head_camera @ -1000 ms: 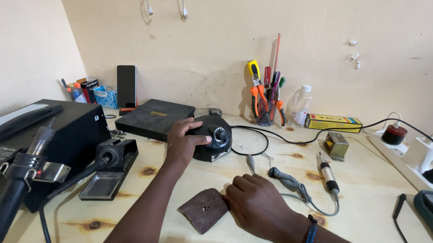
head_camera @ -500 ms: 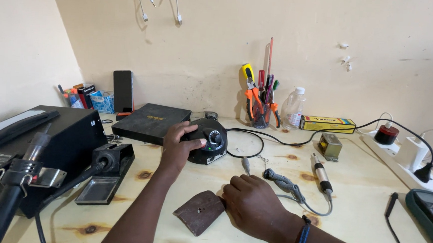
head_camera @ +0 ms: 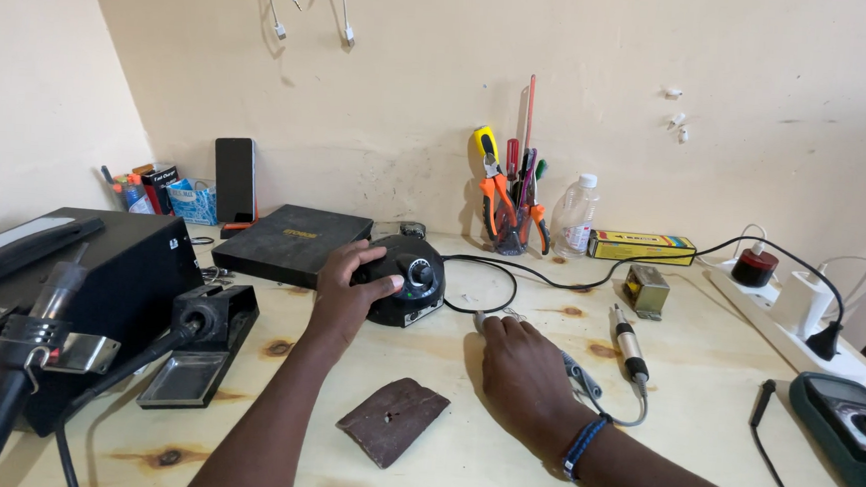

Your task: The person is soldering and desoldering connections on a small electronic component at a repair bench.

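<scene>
My left hand (head_camera: 347, 290) rests on a round black control unit with a dial (head_camera: 410, 280) near the middle of the wooden bench, fingers wrapped over its left side. My right hand (head_camera: 523, 371) lies palm down on the bench to the right, its fingertips touching a small grey tool (head_camera: 494, 318) by the black cable. A slim rotary handpiece (head_camera: 629, 348) lies just right of that hand, apart from it. A flat brown piece (head_camera: 392, 420) sits on the bench between my forearms.
A black box with a hot-air wand (head_camera: 37, 330) and a soldering stand (head_camera: 204, 345) fill the left. A black flat case (head_camera: 291, 242), a tool cup (head_camera: 511, 213), a bottle (head_camera: 575, 215), a power strip (head_camera: 785, 305) and a green multimeter (head_camera: 854, 432) ring the bench.
My right hand has moved forward from beside the brown piece to the small grey tool near the cable. My left hand stays on the black control unit.
</scene>
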